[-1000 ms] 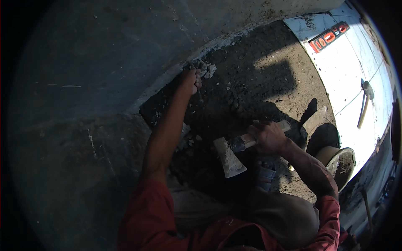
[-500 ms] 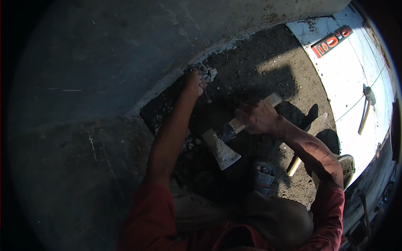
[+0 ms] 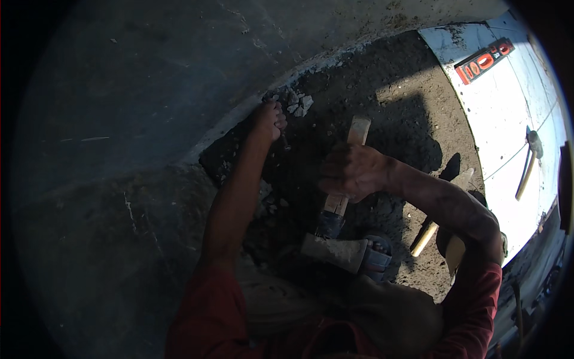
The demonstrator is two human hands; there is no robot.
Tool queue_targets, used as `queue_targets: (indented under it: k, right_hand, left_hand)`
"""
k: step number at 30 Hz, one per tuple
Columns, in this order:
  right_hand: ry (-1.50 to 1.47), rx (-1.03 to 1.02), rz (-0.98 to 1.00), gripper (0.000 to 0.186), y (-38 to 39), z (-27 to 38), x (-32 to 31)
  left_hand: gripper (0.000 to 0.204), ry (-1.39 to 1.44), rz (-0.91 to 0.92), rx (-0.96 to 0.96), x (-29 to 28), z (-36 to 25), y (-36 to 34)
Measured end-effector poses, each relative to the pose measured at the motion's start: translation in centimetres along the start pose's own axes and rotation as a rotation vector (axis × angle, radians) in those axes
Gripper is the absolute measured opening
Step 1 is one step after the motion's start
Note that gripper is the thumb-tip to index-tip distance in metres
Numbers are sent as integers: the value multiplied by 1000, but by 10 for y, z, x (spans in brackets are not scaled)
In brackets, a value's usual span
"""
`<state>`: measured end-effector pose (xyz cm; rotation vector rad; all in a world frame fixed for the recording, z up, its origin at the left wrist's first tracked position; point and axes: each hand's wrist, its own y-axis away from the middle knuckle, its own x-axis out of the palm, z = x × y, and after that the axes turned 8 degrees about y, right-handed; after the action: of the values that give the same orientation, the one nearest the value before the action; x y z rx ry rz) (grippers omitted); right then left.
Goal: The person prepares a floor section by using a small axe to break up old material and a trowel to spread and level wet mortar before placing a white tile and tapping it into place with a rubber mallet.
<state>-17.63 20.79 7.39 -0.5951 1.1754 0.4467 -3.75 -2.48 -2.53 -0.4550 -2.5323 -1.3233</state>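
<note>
My left hand [image 3: 272, 121] is closed round a slim metal chisel [image 3: 287, 145], down at the foot of the concrete wall. Only the chisel's near end shows below my fingers; its other end is hidden. Whitish broken chunks [image 3: 300, 105] lie just beyond that hand. In the middle, my right hand [image 3: 356, 170] grips the wooden handle of an axe [image 3: 338, 251]. The axe head hangs toward me, above or in front of my sandalled foot [image 3: 376, 258]; dark wrapping covers the handle near the head.
A grey concrete wall [image 3: 149, 72] curves along the left and far side. Dark rough soil [image 3: 388, 78] covers the ground. To the right, pale paving [image 3: 508, 96] bears a red-and-black level [image 3: 484, 61] and a hammer [image 3: 529, 155]. A wooden-handled trowel [image 3: 426, 238] lies by my right forearm.
My right hand has turned the axe: its head has swung nearer to me and rightward, its handle end up and leftward. My left hand, still holding the chisel, has shifted slightly left.
</note>
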Motion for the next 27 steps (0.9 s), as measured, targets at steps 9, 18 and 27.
queue_targets:
  k: [9,18,27]
  right_hand:
    - [55,254,124,33,26,-9,34]
    - [46,-6,-99,25,-8,-16,26]
    - [109,-63,-59,31,-18,5,30]
  left_hand:
    - [18,-28,-58,55,14,11,15]
    - [16,-70,29,35,-3,7,-1]
    - [21,-38,69,-61,3,-6,-4]
